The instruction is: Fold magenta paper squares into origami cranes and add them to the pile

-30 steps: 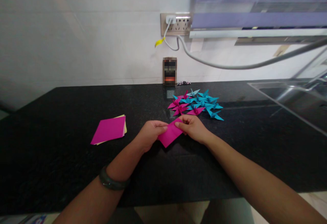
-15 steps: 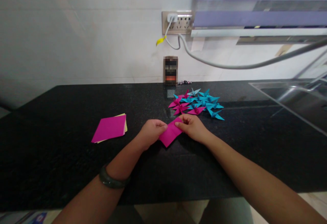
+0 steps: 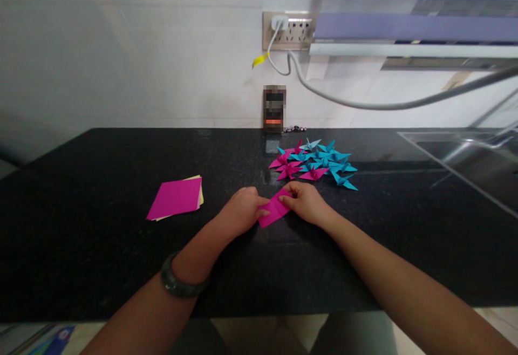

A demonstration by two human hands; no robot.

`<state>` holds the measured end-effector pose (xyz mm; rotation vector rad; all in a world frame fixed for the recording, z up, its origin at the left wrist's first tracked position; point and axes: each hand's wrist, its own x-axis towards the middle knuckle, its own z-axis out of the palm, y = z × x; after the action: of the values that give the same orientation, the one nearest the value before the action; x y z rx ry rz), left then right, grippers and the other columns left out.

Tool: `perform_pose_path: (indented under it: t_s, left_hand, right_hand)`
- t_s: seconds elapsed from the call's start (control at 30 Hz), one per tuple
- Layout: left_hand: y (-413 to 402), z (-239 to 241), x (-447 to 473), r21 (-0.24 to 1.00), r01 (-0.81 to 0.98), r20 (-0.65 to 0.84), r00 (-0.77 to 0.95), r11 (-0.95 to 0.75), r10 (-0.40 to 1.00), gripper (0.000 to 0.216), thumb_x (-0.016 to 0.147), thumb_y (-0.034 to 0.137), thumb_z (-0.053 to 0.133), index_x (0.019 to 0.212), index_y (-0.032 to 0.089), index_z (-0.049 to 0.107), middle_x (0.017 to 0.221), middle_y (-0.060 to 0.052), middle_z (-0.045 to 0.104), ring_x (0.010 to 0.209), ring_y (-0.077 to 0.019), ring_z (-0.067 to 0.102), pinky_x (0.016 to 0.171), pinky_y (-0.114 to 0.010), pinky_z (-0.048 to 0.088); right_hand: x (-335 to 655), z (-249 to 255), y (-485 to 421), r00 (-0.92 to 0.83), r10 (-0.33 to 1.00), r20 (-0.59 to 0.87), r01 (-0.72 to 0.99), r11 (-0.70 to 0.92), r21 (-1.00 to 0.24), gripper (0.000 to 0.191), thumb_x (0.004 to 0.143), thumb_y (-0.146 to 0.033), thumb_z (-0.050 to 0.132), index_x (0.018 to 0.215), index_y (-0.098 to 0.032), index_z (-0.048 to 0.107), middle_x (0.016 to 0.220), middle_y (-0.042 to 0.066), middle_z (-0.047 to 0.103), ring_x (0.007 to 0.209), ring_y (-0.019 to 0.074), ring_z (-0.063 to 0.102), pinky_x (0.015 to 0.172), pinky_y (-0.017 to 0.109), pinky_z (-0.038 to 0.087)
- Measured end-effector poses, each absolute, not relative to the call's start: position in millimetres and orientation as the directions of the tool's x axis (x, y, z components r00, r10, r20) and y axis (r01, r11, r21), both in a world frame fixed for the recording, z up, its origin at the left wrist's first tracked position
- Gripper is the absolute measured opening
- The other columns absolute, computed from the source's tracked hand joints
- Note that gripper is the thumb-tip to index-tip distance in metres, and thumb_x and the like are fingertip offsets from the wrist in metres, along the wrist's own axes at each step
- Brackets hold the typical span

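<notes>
A folded magenta paper [image 3: 274, 212] lies on the black countertop [image 3: 101, 182] between my hands. My left hand [image 3: 242, 212] presses down on its left part with curled fingers. My right hand [image 3: 305, 201] pinches its upper right edge. Just beyond my hands lies a pile of folded paper cranes [image 3: 313, 163], magenta and teal. A dark bangle sits on my left wrist.
A stack of square sheets [image 3: 176, 198], magenta on top with yellow beneath, lies to the left. A small blurred box [image 3: 274, 108] stands against the white wall. A wall socket [image 3: 288, 30] with a plug and grey cable is above. A steel sink [image 3: 465, 152] is at the right.
My left hand has moved right over the magenta paper and pressed it flatter, so less of the sheet shows. The view has shifted slightly.
</notes>
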<state>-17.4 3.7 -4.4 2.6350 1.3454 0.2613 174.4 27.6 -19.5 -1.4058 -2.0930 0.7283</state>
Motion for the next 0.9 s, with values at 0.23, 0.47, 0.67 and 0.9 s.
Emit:
perform_pose_path:
  t_s: [0.23,0.47,0.67,0.9]
  left_hand:
    - [4.7,-9.2,-18.3,0.256,0.759,0.1,0.595,-0.598,0.798,0.02,0.08,0.029,0.052,0.085,0.019,0.069,0.066,-0.003,0.049,0.067,-0.0155,0.047,0.062,-0.027,0.036]
    - [2.9,-8.5,-17.4,0.215,0.78,0.082,0.585,-0.588,0.807,0.02,0.079,0.029,0.053,0.086,0.019,0.069,0.071,-0.005,0.051,0.069,-0.0172,0.048,0.064,-0.029,0.036]
    - [1.6,-6.9,-16.3,0.199,0.782,0.079,0.588,-0.59,0.805,0.018,0.079,0.027,0.052,0.081,0.019,0.068,0.071,-0.005,0.051,0.07,-0.017,0.048,0.064,-0.029,0.035]
    - [3.6,-9.7,-17.0,0.216,0.779,0.087,0.586,-0.589,0.806,0.02,0.079,0.028,0.053,0.085,0.021,0.07,0.072,-0.005,0.05,0.07,-0.0172,0.048,0.064,-0.029,0.035]
  right_hand:
    - [175.7,-13.8,27.6,-0.441,0.886,0.142,0.705,0.441,-0.555,0.01,0.075,-0.023,0.055,0.072,-0.016,0.061,0.064,0.002,0.058,0.058,0.012,0.049,0.055,0.024,0.035]
    - [194.5,-21.3,15.9,-0.576,0.748,0.33,0.585,0.659,-0.473,0.022,0.084,-0.021,0.047,0.096,-0.017,0.065,0.084,0.007,0.063,0.077,0.0156,0.057,0.07,0.027,0.045]
    - [201.9,-22.9,16.4,-0.734,0.6,0.319,0.578,0.798,-0.172,0.031,0.088,-0.026,0.04,0.111,-0.023,0.061,0.091,0.009,0.06,0.083,0.0175,0.054,0.068,0.028,0.043]
    - [206.3,-13.4,14.9,-0.809,0.53,0.252,0.528,0.845,-0.083,0.031,0.089,-0.028,0.04,0.112,-0.026,0.06,0.091,0.008,0.059,0.079,0.0164,0.052,0.063,0.025,0.039]
